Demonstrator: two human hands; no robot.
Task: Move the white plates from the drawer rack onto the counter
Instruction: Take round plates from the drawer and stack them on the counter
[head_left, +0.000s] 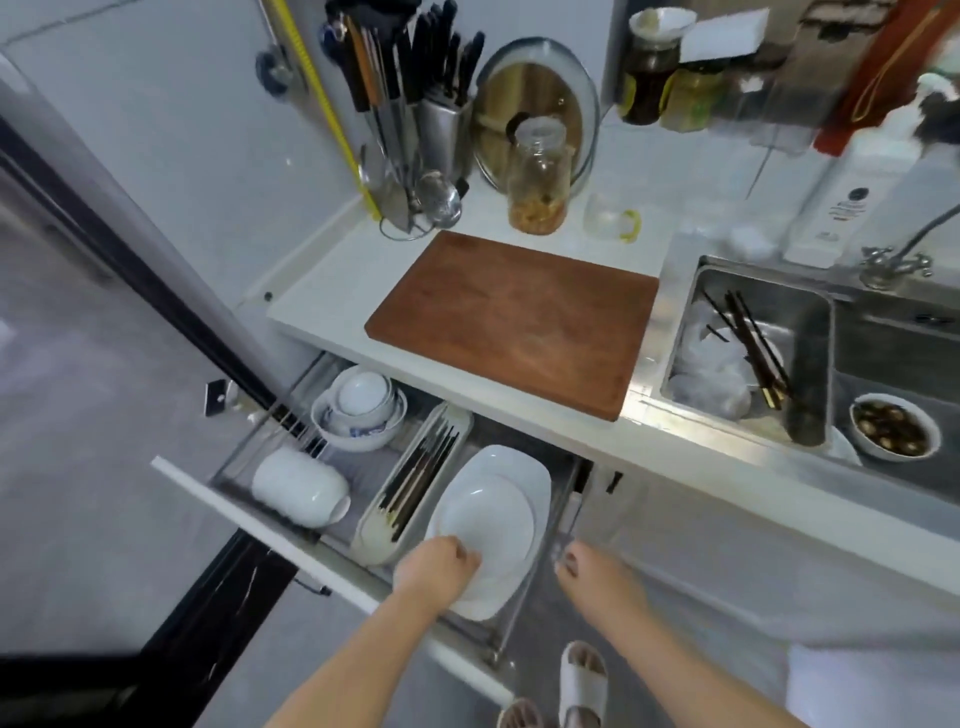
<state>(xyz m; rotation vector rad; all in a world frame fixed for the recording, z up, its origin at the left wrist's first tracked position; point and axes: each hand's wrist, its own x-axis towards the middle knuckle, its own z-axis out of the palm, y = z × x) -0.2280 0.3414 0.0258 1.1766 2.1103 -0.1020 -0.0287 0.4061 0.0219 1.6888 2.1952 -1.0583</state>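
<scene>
Several white plates (498, 514) lie stacked in the right part of the pulled-out drawer rack (270, 545), below the white counter (322, 291). My left hand (434, 569) grips the near left rim of the top plate, fingers curled over its edge. My right hand (592, 571) hovers just right of the stack beside the rack's wire side, fingers curled downward, holding nothing that I can see.
A wooden cutting board (514, 317) covers the counter's middle. A knife and utensil holder (415, 130), pot lid and glass jar (537, 176) stand behind it. The sink (753, 353) at right holds dishes and chopsticks. Bowls (358, 410), cups and a chopstick tray (415, 483) fill the drawer's left.
</scene>
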